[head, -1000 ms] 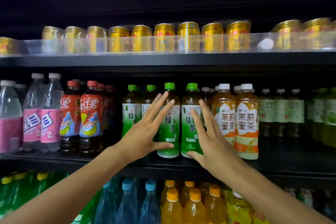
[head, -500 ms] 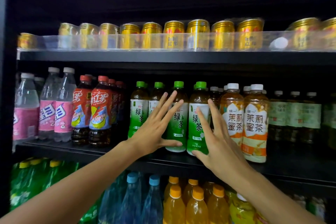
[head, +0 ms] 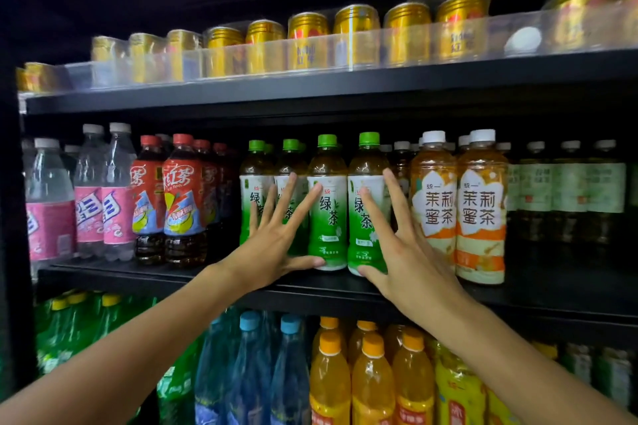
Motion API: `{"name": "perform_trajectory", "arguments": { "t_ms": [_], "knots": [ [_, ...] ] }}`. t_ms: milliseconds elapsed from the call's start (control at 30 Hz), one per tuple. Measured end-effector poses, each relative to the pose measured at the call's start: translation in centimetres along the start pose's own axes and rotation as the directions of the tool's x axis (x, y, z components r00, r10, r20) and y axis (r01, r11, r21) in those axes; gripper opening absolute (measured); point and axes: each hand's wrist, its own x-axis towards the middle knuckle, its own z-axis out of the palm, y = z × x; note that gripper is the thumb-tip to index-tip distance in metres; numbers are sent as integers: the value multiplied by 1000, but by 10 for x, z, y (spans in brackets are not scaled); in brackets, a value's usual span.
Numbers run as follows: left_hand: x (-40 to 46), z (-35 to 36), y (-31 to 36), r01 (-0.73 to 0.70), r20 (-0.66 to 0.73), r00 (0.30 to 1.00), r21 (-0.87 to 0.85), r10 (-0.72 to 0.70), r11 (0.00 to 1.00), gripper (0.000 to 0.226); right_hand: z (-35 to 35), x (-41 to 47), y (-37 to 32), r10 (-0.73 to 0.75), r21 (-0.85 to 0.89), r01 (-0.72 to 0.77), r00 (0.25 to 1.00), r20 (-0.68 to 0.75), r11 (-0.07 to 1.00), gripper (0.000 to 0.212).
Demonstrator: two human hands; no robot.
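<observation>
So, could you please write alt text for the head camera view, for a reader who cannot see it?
A left hand and a right hand, fingers straight and spread, lie flat against green tea bottles on the dark middle shelf. Gold cans line the top shelf, and orange-capped bottles stand below.

We see the left hand [head: 276, 245] spread flat against the green tea bottles [head: 328, 217] on the middle shelf [head: 121, 278]. Its straight fingers fan over the second bottle from the left, and its thumb touches the base of the third. The right hand [head: 400, 252] lies open on the fourth, thumb at its foot, fingers reaching up beside the orange-labelled tea bottles [head: 481, 210]. Left of the green row we find red-labelled bottles [head: 181, 197] and pink-labelled bottles [head: 114, 214]. Gold cans [head: 307, 41] line the shelf above; orange-capped bottles [head: 373, 383] stand below.
</observation>
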Motion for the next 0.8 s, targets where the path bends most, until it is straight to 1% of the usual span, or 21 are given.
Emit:
{"name": "perform_trajectory", "arguments": {
  "t_ms": [167, 267, 367, 433, 467, 533, 567, 633, 700, 800],
  "knots": [
    [0, 1, -1, -2, 17, 1000, 20, 2, 1000, 110, 1, -1, 4, -7, 57, 7, 1000, -6, 998, 116],
    [-1, -7, 0, -10, 45, 999, 38, 9, 999, 108, 2, -2, 7, 13, 116, -10, 1000, -23, 993, 112],
    [-15, -23, -1, -28, 61, 998, 35, 26, 999, 98, -5, -7, -2, 11, 136, 5, 993, -118, 991, 97],
    [-38, -37, -6, -80, 29, 997, 67, 78, 995, 91, -14, -14, -18, -53, 152, 80, 984, -171, 985, 83],
    [-54, -45, -10, -124, 4, 992, 97, 124, 988, 87, -18, -18, -30, -97, 183, 127, 981, -167, 975, 75],
    [-92, -62, -23, -199, -36, 977, 166, 208, 966, 78, -22, -27, -57, -185, 267, 211, 976, -118, 940, 62],
    [-114, -73, -30, -209, -49, 974, 194, 222, 959, 74, -21, -30, -73, -222, 307, 239, 971, -90, 921, 57],
    [-166, -91, -48, -182, -73, 977, 197, 200, 963, 66, -12, -33, -110, -258, 385, 249, 966, -27, 889, 53],
    [-229, -106, -72, -115, -72, 989, 162, 128, 980, 61, 7, -32, -156, -320, 433, 267, 946, 53, 861, 53],
    [-340, -122, -122, 52, 2, 999, 213, -54, 976, 61, 52, -31, -237, -462, 496, 332, 871, 166, 803, 56]
  ]
}}
